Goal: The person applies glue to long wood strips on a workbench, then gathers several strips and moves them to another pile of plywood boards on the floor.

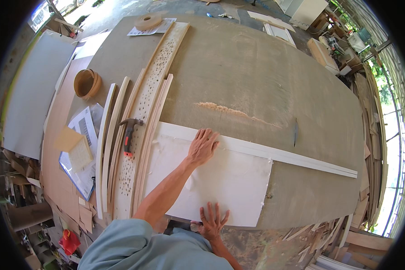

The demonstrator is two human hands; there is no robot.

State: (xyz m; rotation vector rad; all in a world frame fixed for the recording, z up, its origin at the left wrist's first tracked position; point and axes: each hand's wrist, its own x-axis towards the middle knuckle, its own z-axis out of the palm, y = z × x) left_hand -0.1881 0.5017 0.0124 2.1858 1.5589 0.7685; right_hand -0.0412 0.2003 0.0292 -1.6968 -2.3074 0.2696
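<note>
At the far left of the bench lie a roll of edge tape, some papers and a bundle of thin wooden strips, with a red-handled hammer resting across them. Just right of those, your left hand presses flat on the white panel, fingers spread and released, beside the long white strip along the panel's far edge. Your right hand lies open on the panel's near edge, fingers splayed, gripping nothing. Further right, a line of sawdust crosses the bench.
</note>
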